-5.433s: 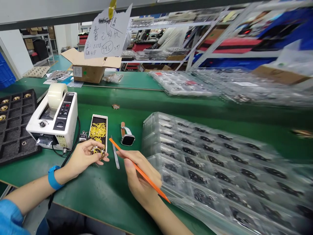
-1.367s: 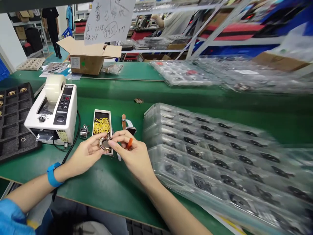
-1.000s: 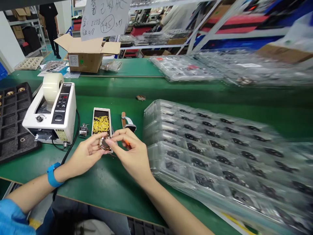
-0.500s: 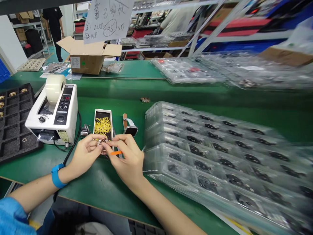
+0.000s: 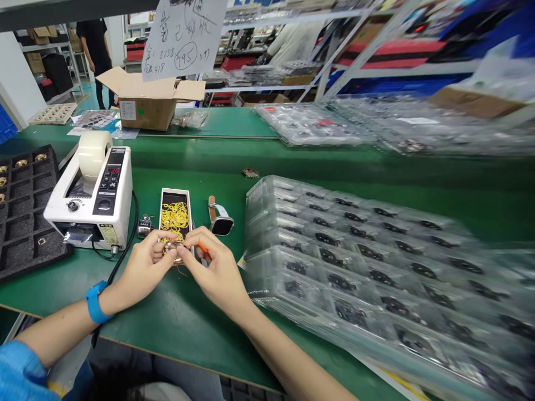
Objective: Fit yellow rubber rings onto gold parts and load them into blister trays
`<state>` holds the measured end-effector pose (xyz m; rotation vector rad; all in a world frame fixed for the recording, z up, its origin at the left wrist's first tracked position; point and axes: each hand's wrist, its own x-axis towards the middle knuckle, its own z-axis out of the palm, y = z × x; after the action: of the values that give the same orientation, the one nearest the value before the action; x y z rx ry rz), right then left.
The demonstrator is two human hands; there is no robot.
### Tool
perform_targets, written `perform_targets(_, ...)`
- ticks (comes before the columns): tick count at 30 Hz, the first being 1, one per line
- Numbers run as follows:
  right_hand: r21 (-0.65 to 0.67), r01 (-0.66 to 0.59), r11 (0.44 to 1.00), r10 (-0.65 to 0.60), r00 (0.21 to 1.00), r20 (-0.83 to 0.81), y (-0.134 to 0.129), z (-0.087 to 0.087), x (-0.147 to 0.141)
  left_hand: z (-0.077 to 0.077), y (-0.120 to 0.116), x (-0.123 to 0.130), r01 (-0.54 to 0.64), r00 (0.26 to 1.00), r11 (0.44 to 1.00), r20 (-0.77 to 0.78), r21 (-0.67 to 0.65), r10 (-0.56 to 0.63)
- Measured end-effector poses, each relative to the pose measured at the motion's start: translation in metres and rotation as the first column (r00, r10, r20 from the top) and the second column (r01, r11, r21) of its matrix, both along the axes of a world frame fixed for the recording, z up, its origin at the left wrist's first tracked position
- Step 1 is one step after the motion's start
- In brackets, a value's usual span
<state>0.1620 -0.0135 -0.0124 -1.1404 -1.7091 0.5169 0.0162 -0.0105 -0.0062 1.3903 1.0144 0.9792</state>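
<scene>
My left hand [image 5: 146, 262] is closed, pinching a small rose-gold watch case [image 5: 179, 252] between thumb and fingers. My right hand [image 5: 218, 271] is closed round a thin orange tool [image 5: 203, 247], mostly hidden by the fingers. Its thumb and fingertips meet the right side of the case. A fine reddish strand [image 5: 181, 271] hangs below the case. Just beyond the hands lies an open white box [image 5: 188, 207] with yellow rings [image 5: 173, 216] piled inside. To its right rests a smartwatch [image 5: 221, 225] with a pale strap.
A white tape dispenser [image 5: 121, 195] and a small metal tally counter [image 5: 145, 226] stand left. Further left is a black foam tray [image 5: 29, 223] of gold parts. Stacked clear plastic trays [image 5: 267, 267] fill the right side. Behind are a cardboard box [image 5: 146, 111] and a person [image 5: 95, 50].
The orange tool has swung from lying across my right palm to a steeper angle, deeper in the fingers. My right fingers have curled closer round the case. The reddish strand now shows below it.
</scene>
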Motion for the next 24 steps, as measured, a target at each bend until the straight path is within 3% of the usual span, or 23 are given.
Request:
perform_targets(3,0.216,-0.009,0.976,-0.04,0.974,0.224,-0.001,0.0,0.002,0.005,0.004,-0.005,0.053,0.953,0.977,-0.302,0.208,0.013)
perform_targets(5,0.386,-0.004,0.923,-0.127,0.941,0.314,-0.005,-0.001,0.004,0.008,0.007,-0.006,0.026,0.934,0.953,-0.346,0.303,0.084)
perform_targets(7,0.564,0.03,0.825,-0.243,0.921,0.306,-0.009,-0.002,0.006,0.011,0.008,-0.006,-0.029,0.955,0.962,-0.276,0.273,0.108)
perform_targets(10,0.714,0.044,0.698,-0.351,0.891,0.288,-0.015,-0.004,0.006,0.013,0.007,-0.004,-0.076,0.993,0.995,-0.083,0.072,0.082)
perform_targets(12,0.715,0.071,0.695,-0.395,0.869,0.298,-0.016,-0.005,0.005,0.012,0.005,-0.003,-0.055,0.997,0.997,0.042,-0.057,0.057)
perform_targets(15,0.651,0.142,0.746,-0.422,0.857,0.296,-0.013,-0.004,0.004,0.012,0.001,-0.001,0.022,0.989,0.983,0.146,-0.181,0.005)
perform_targets(20,0.625,0.081,0.777,-0.335,0.893,0.3,-0.007,-0.002,0.004,0.016,-0.006,0.002,0.031,0.978,0.976,0.206,-0.215,0.014)
perform_targets(24,0.674,0.028,0.738,-0.323,0.892,0.317,-0.005,-0.003,0.004,0.016,-0.009,0.004,-0.003,0.987,0.979,0.156,-0.206,0.036)
